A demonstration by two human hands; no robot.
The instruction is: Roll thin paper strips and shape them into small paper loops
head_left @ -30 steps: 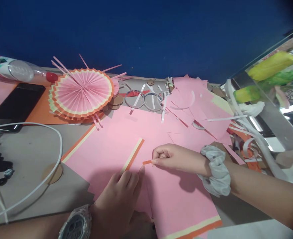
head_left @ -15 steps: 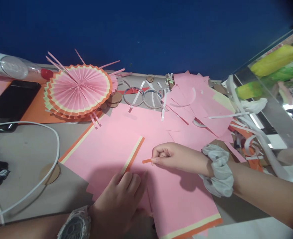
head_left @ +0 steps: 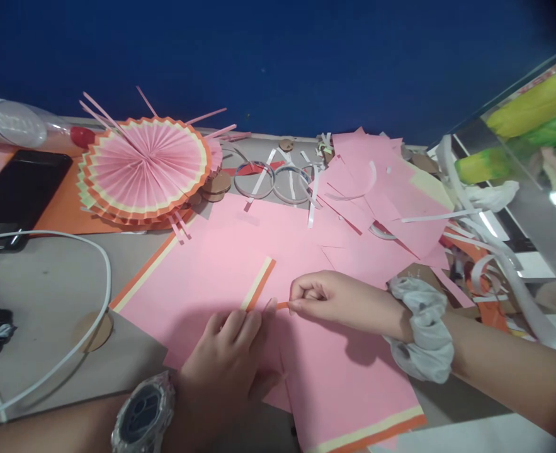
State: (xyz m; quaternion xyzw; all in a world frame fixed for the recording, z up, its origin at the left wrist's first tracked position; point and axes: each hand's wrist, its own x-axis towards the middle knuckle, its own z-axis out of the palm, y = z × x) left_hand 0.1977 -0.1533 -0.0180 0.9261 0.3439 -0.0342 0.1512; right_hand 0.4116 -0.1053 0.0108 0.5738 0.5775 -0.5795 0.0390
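My right hand (head_left: pixel 327 292) pinches a short orange paper strip (head_left: pixel 283 305) between thumb and fingertips. A white scrunchie (head_left: pixel 424 327) is around that wrist. My left hand (head_left: pixel 233 355) lies with its fingers stretched over a pink paper sheet (head_left: pixel 187 277), and its index fingertip is at the strip's left end. Cream and orange bands (head_left: pixel 261 283) run along the sheet's edge beside my left fingers. Under my right forearm, another pink sheet (head_left: pixel 353 390) has the same bands along its near edge. On my left wrist is a clear-strapped watch (head_left: pixel 143 409).
A folded pink, cream and orange paper rosette (head_left: pixel 150 163) stands at back left, near a black phone (head_left: pixel 27 189) and a plastic bottle (head_left: pixel 22 123). Tape rolls (head_left: pixel 254 181) and pink scraps (head_left: pixel 376 182) lie behind. A white cable (head_left: pixel 105 270) loops at left.
My left hand has shifted slightly, and its index finger has come up to the free end of the orange strip. My right hand keeps its pinch in nearly the same place.
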